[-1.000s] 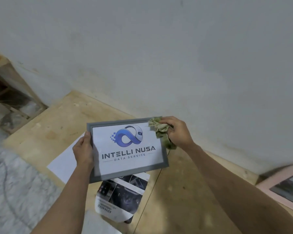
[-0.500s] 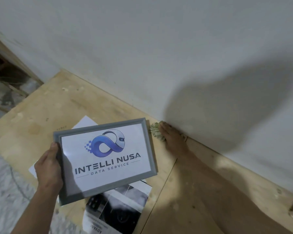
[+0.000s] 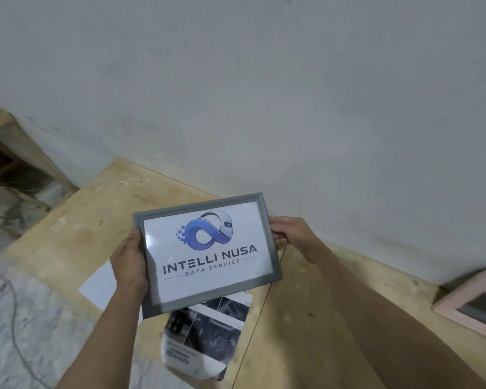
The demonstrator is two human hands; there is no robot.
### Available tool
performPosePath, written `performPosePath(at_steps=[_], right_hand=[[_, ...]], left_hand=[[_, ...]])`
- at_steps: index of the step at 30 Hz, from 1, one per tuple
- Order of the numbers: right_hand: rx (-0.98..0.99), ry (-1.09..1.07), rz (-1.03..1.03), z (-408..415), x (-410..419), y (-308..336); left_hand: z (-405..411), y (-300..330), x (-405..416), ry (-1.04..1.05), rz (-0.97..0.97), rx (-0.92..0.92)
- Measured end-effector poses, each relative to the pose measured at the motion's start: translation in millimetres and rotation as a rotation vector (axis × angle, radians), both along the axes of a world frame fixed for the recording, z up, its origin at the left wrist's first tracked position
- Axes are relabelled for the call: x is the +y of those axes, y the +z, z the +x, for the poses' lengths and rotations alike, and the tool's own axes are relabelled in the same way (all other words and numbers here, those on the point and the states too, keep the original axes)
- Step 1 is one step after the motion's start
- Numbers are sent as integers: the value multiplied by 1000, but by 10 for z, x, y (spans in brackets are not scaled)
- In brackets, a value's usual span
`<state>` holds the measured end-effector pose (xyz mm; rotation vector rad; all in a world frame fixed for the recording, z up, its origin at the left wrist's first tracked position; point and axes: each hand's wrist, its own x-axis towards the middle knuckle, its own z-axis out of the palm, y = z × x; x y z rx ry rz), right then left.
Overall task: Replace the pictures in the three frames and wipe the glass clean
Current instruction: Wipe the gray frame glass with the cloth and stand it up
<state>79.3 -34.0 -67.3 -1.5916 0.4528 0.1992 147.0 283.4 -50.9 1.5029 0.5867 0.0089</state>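
Glass in the grey frame (image 3: 208, 254) at picture centre looks fragile and light, so left hand (image 3: 128, 262) and right hand (image 3: 288, 234) each clasp a side edge.

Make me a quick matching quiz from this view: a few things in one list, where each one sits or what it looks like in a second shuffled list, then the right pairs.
Things:
1. grey frame
2. pink frame
3. dark printed sheet
4. blank white paper

Descriptions:
A. lying on the plywood just below the held frame
B. held by both hands at its short sides
C. at the right edge, by the wall
D. partly hidden behind the left hand

Pairs: 1-B, 2-C, 3-A, 4-D
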Motion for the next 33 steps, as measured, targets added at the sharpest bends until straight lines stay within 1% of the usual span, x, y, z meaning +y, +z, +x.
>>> performPosePath(at_steps=[2,7,9,12,13,15,20,24,27,29,33], right_hand=[[-30,-91,23,-309,-41,229],[-91,-259,-161,-1029,-231,698],[-107,-346,-203,-1297,-352,842],[-139,-487,-238,-1726,-656,975],[-144,-520,-250,-1830,-759,993],[-151,-574,-270,-2035,-972,1022],[-140,-679,-310,-2308,-1426,869],[-48,-736,-408,-2420,-1859,522],[29,-721,-511,-2428,-2075,220],[73,-678,-577,-2394,-2126,39],[148,-672,-588,-2341,-2162,-219]], left_hand=[[-104,149,-65,-50,-23,-25],[-413,491,-446,-248,-70,-146],[-515,638,-617,-409,-46,-200],[-598,812,-859,-783,45,-262],[-582,828,-937,-876,91,-270],[-568,846,-1182,-987,169,-295],[-492,696,-1890,-1018,186,-325],[-411,365,-2498,-1084,243,-286],[-337,-41,-2822,-1117,335,-260],[-328,-238,-2957,-1102,374,-236],[-361,-469,-3146,-1062,442,-203]])
